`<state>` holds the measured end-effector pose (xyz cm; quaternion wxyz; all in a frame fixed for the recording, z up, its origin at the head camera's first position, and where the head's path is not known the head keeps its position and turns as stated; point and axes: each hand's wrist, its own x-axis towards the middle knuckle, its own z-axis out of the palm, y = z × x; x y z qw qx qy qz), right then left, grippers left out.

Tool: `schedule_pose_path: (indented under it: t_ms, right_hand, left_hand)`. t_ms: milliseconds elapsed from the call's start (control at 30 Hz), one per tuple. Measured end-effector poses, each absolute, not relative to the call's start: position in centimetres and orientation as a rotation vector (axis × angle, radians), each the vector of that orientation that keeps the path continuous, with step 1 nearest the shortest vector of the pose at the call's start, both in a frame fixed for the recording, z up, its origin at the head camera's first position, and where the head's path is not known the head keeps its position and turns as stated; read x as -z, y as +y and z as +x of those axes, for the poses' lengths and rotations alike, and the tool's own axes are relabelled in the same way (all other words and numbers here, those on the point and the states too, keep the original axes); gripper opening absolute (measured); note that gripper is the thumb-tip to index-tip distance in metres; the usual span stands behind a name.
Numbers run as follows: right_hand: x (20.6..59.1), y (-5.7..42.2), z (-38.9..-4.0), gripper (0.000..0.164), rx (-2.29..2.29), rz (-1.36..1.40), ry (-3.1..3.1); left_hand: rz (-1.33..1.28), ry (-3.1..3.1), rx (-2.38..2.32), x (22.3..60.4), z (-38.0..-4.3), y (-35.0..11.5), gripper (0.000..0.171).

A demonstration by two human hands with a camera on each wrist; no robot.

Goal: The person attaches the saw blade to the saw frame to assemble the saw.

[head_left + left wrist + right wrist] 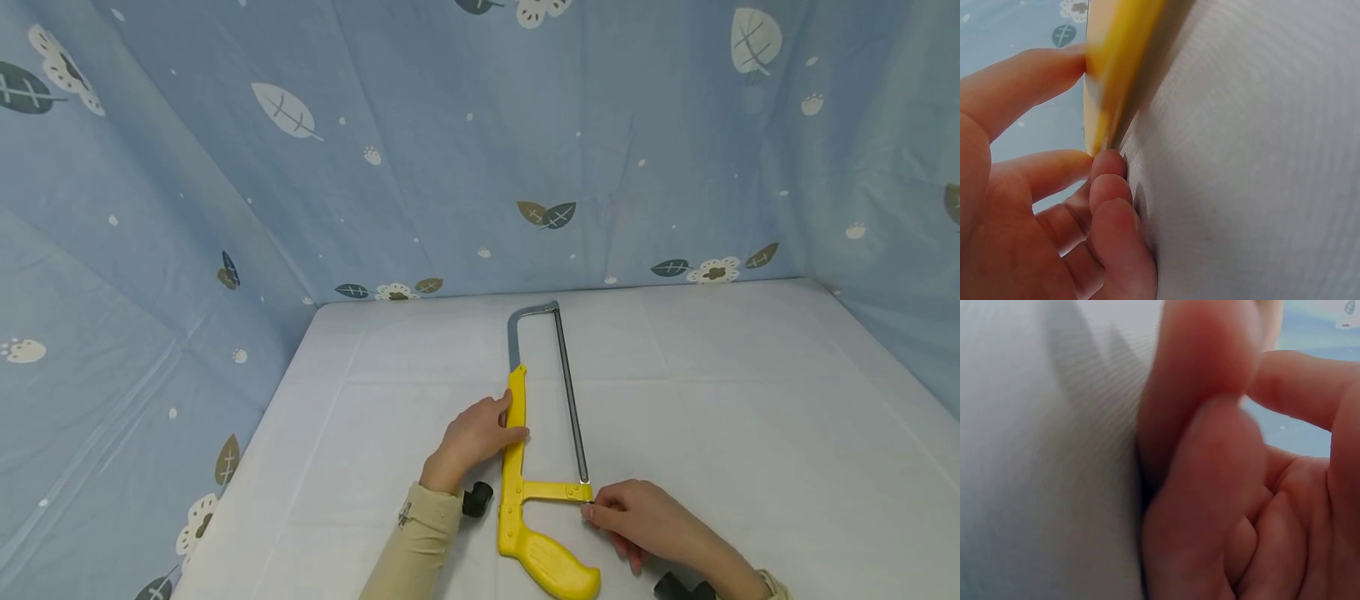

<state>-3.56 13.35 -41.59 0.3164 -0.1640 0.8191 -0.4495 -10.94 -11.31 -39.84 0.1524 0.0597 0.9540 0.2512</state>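
A yellow-handled hacksaw [513, 475] lies flat on the white-covered table [405, 358], its grey bow pointing away from me. Its dark blade [572, 398] runs along the right side. My left hand [472, 433] grips the yellow frame bar, thumb on the inner side and fingers on the outer side; the left wrist view shows this bar [1129, 56] close up. At the right end of the yellow cross arm, my right hand [645, 517] pinches the tension nut at the blade's near end. In the right wrist view the fingers [1210, 487] hide that nut.
A blue patterned cloth [465, 150] hangs behind the table and along both sides. Black wrist devices [477, 500] sit by each wrist, low over the table. The saw's yellow handle [558, 567] reaches toward the near edge.
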Motion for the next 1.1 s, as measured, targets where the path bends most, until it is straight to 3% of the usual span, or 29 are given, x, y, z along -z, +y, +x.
schedule_pose_path:
  t_ms: [1100]
  right_hand:
    - [42.13,13.73,-3.77,0.033,1.267,-0.392,2.107]
  left_hand:
    - [0.174,2.739,-0.715,40.02,-10.96,-11.36,0.073]
